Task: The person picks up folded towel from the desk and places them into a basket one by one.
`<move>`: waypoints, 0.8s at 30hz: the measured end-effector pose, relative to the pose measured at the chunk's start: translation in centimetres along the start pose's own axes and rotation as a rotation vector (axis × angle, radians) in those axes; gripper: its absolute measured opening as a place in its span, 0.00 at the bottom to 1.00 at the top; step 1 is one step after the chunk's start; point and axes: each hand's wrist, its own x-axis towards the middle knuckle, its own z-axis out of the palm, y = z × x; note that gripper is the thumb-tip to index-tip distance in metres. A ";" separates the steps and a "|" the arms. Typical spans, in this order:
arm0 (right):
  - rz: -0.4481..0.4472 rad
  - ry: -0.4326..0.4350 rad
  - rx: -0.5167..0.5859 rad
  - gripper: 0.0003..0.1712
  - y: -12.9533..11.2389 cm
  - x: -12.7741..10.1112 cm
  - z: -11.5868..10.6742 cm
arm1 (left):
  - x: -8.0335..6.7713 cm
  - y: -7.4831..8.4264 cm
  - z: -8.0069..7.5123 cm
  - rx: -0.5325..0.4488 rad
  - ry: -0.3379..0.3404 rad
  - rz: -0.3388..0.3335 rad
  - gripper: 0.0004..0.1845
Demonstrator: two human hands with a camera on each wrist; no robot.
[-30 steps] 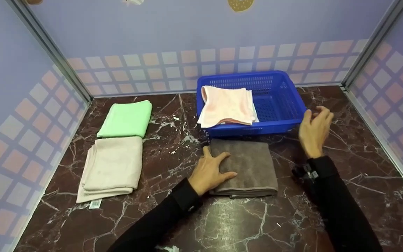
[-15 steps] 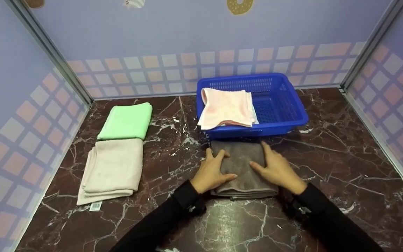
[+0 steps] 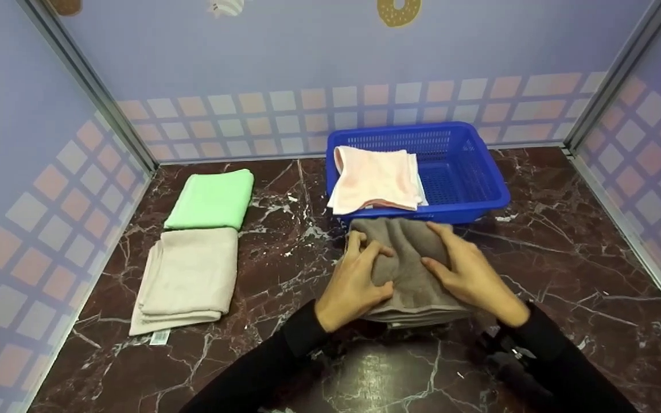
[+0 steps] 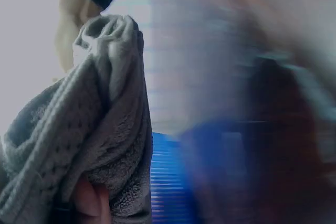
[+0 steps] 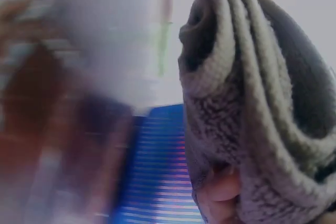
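A folded grey-brown towel (image 3: pixel 408 281) is held between both hands, just in front of the blue basket. My left hand (image 3: pixel 354 281) grips its left side, thumb on top; my right hand (image 3: pixel 471 275) grips the right side the same way. Creases run across the top between the thumbs. In the left wrist view the towel (image 4: pixel 110 119) bends over fingertips (image 4: pixel 92 200) that show beneath it. Several folded layers of the towel (image 5: pixel 252 108) fill the right part of the right wrist view, with fingertips (image 5: pixel 220 190) under them.
The blue plastic basket (image 3: pixel 497 198) stands by the back wall, a folded pale pink towel (image 3: pixel 376 180) lying in its left part over the front rim. At left, a green folded towel (image 3: pixel 210 199) lies behind a beige one (image 3: pixel 195 272) on the marbled table (image 3: pixel 273 275). Patterned walls enclose three sides.
My right hand has come from beside the basket to the grey-brown towel's right side. Both hands have since raised the towel off the table, and its top has creased.
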 end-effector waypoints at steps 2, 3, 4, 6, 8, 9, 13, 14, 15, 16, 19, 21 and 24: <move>-0.018 0.038 0.006 0.37 -0.6 0.2 -1.2 | 0.3 0.9 -0.6 -0.005 0.030 0.029 0.24; -0.025 0.049 0.008 0.38 -0.7 0.3 -1.6 | 0.5 1.2 -0.8 -0.006 0.041 0.038 0.24; -0.030 0.056 0.010 0.38 -0.7 0.5 -2.0 | 0.8 1.4 -0.9 -0.007 0.049 0.044 0.24; -0.035 0.070 0.018 0.38 -0.4 1.0 -2.7 | 1.8 1.6 -0.8 -0.016 0.055 0.050 0.24; -0.047 0.096 0.029 0.39 0.1 1.8 -3.7 | 3.4 1.9 -0.5 -0.019 0.060 0.071 0.24; -0.057 0.114 0.032 0.39 0.5 2.3 -4.4 | 4.3 2.1 -0.3 -0.012 0.068 0.088 0.24; -0.061 0.216 -0.017 0.40 2.1 5.0 -7.8 | 9.3 3.0 0.9 0.033 0.101 0.147 0.26; -0.042 0.240 -0.039 0.40 2.5 5.8 -8.7 | 10.7 3.1 1.3 0.047 0.110 0.156 0.27; -0.018 0.260 -0.060 0.41 2.9 6.5 -9.5 | 11.9 3.3 1.7 0.062 0.117 0.161 0.28; 0.011 0.278 -0.081 0.41 3.2 7.2 -10.1 | 13.1 3.4 2.1 0.076 0.118 0.162 0.28; 0.078 0.320 -0.142 0.42 4.7 9.2 -11.1 | 16.1 3.5 3.2 0.142 0.104 0.137 0.28; 0.087 0.346 -0.192 0.41 5.9 10.4 -11.1 | 17.8 3.5 3.9 0.199 0.087 0.101 0.27; 0.077 0.357 -0.271 0.39 7.9 11.9 -10.5 | 19.8 3.4 5.2 0.311 0.051 0.022 0.26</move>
